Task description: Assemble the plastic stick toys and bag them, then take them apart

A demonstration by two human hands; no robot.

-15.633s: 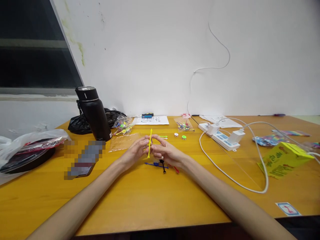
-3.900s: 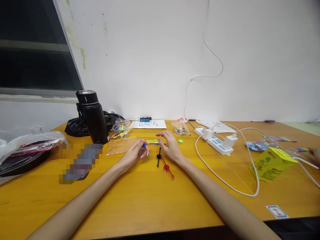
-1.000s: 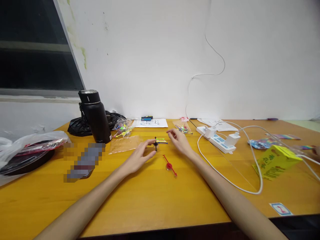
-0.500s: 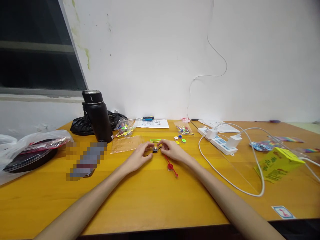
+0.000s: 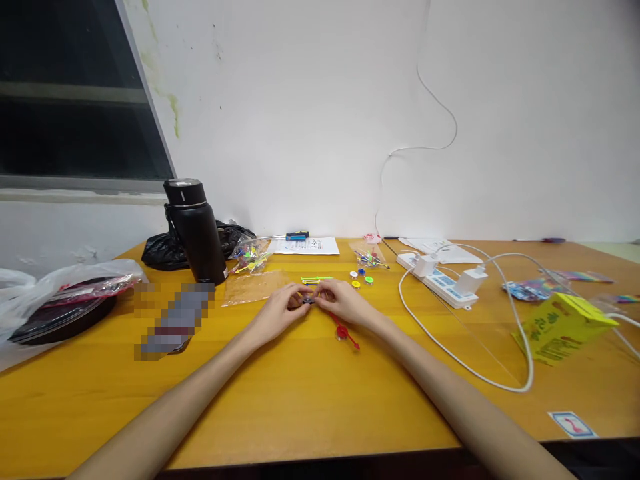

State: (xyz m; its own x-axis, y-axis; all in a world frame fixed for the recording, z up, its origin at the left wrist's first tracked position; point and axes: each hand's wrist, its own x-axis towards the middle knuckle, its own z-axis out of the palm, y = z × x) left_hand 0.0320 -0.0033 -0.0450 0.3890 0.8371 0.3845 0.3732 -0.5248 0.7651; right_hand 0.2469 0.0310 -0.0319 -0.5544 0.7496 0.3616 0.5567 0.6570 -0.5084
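Closest, on the front part of the desk (image 5: pixel 300 400), a blue-bordered sticker (image 5: pixel 573 425) sits by the edge at right. Beyond it, a red pointer (image 5: pixel 342 332) with a round hub lies slanted just beside the right hand (image 5: pixel 346 303), its far end partly hidden. The left hand (image 5: pixel 276 312) and the right hand meet fingertip to fingertip, both pinching a small dark piece (image 5: pixel 309 300) between them; the fingers cover much of it, so its shape is hard to tell. Just past the fingertips lie thin yellow-green arrows (image 5: pixel 316 279). To their right sit four little discs, a yellow disc (image 5: pixel 355 284) nearest, then a green disc (image 5: pixel 369 281), a white disc (image 5: pixel 353 274) and a blue disc (image 5: pixel 362 272). Farther back, a printed sheet (image 5: pixel 313 246) lies near the wall (image 5: pixel 300 133).
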